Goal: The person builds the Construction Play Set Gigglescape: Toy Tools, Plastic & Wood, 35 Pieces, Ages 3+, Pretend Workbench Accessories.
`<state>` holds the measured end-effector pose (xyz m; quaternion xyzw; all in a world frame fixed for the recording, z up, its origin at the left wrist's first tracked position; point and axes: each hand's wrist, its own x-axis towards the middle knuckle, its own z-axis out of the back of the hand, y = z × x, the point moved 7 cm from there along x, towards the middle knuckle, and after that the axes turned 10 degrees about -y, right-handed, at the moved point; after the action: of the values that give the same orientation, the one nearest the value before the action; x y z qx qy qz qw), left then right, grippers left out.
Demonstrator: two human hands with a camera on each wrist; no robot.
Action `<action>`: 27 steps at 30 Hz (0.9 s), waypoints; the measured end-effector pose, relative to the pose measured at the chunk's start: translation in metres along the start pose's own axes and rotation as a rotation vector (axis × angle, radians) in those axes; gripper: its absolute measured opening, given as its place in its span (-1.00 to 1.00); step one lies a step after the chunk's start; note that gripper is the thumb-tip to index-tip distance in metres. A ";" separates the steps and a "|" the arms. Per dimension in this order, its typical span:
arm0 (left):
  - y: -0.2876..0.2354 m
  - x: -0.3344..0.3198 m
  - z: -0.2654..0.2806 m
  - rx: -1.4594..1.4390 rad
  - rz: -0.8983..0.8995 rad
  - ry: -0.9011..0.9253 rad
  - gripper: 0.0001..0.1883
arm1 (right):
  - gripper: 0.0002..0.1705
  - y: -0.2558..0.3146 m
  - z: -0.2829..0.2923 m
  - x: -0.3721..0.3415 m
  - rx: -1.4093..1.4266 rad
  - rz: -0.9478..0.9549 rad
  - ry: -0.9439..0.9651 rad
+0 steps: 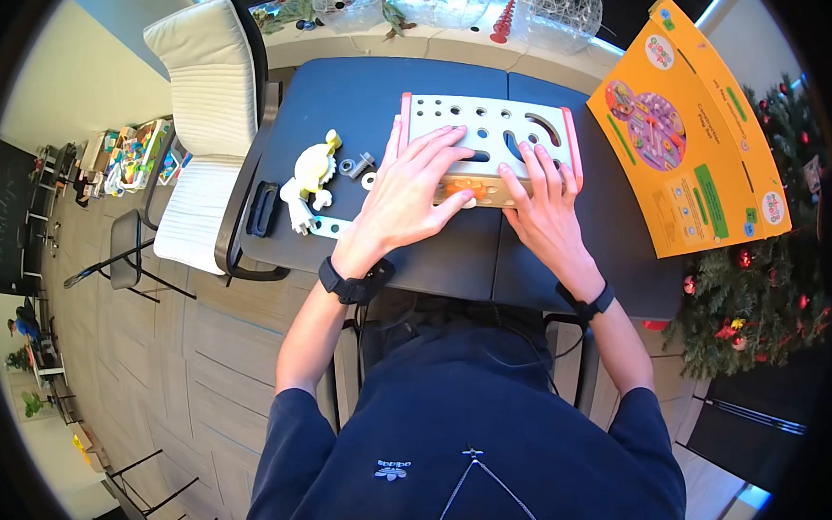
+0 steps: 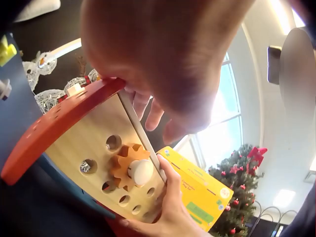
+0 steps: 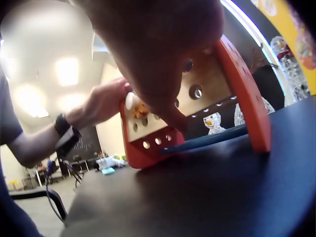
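A wooden toy workbench (image 1: pixel 480 111) stands on the dark table, with a pale top full of holes and slots and red side panels. On its wooden front panel (image 2: pixel 81 138) an orange gear (image 2: pixel 126 165) sits behind a white round peg head (image 2: pixel 141 173). My left hand (image 1: pixel 414 191) lies over the top's left part, fingers stretched out, its thumb near the gear. Over the front right edge rests my right hand (image 1: pixel 547 200), its fingers extended on the top and its thumb (image 3: pixel 170 116) against the front panel.
Left of the workbench lie yellow and white toy pieces (image 1: pixel 317 167), a grey bolt (image 1: pixel 364 163), a white ring (image 1: pixel 368 181) and a light strip with holes (image 1: pixel 331 228). A black object (image 1: pixel 263 208) is at the table's left edge. A yellow box (image 1: pixel 707 195) stands at the right.
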<state>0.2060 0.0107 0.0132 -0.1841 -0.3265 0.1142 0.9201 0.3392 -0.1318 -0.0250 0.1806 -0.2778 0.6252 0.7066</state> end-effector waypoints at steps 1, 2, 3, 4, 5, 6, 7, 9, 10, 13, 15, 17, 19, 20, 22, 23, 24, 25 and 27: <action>0.003 -0.001 0.003 -0.065 0.030 -0.056 -0.54 | 0.01 -0.002 -0.008 -0.002 -0.023 0.022 -0.042; 0.008 -0.004 0.005 -0.129 0.062 -0.116 -0.58 | 0.05 -0.004 -0.013 -0.002 -0.045 0.047 -0.084; 0.014 -0.009 0.006 -0.194 0.094 -0.172 -0.62 | 0.05 -0.005 -0.016 -0.004 -0.040 0.045 -0.087; 0.026 -0.016 0.009 -0.231 0.182 -0.261 -0.64 | 0.05 -0.005 -0.017 -0.004 -0.034 0.041 -0.087; 0.041 -0.026 0.014 -0.268 0.270 -0.350 -0.67 | 0.05 -0.005 -0.017 -0.005 -0.028 0.035 -0.088; 0.055 -0.034 0.020 -0.303 0.355 -0.438 -0.69 | 0.06 -0.006 -0.018 -0.004 -0.026 0.037 -0.094; 0.066 -0.038 0.026 -0.169 0.425 -0.486 -0.74 | 0.06 -0.006 -0.017 -0.004 -0.022 0.036 -0.098; 0.093 -0.046 0.032 0.103 0.508 -0.566 -0.79 | 0.07 -0.003 -0.017 -0.007 -0.017 0.032 -0.090; 0.106 -0.048 0.024 0.236 0.485 -0.460 -0.76 | 0.07 -0.003 -0.017 -0.006 -0.018 0.031 -0.085; 0.142 -0.055 -0.004 0.543 0.458 -0.132 -0.60 | 0.09 -0.004 -0.013 -0.003 0.004 0.026 -0.058; 0.151 -0.056 -0.017 0.619 0.420 -0.051 -0.62 | 0.10 -0.004 -0.010 -0.002 0.026 0.021 -0.024; 0.151 -0.052 -0.022 0.653 0.373 -0.039 -0.66 | 0.12 -0.004 -0.007 -0.002 0.041 0.009 0.021; 0.144 -0.049 -0.019 0.629 0.335 -0.088 -0.68 | 0.12 -0.004 -0.002 0.000 0.050 0.012 0.031; 0.138 -0.045 -0.015 0.618 0.318 -0.114 -0.69 | 0.12 -0.004 0.000 0.001 0.055 0.015 0.035; 0.122 -0.040 0.007 0.469 0.389 -0.251 -0.67 | 0.08 -0.006 0.007 0.005 0.161 -0.023 0.039; 0.105 -0.040 0.023 0.373 0.437 -0.353 -0.67 | 0.07 -0.008 0.011 0.006 0.213 -0.043 0.041; 0.087 -0.043 0.038 0.276 0.485 -0.454 -0.67 | 0.03 -0.011 0.015 0.006 0.274 -0.067 0.016; 0.067 -0.046 0.050 0.190 0.522 -0.501 -0.67 | 0.00 -0.013 0.018 0.007 0.336 -0.090 -0.011; 0.023 -0.062 0.052 -0.032 0.539 -0.609 -0.67 | -0.05 -0.017 0.022 0.009 0.406 -0.127 -0.020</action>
<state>0.1237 0.0247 0.0068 -0.2353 -0.5258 0.3954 0.7154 0.3533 -0.1408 -0.0005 0.3428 -0.1410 0.6206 0.6909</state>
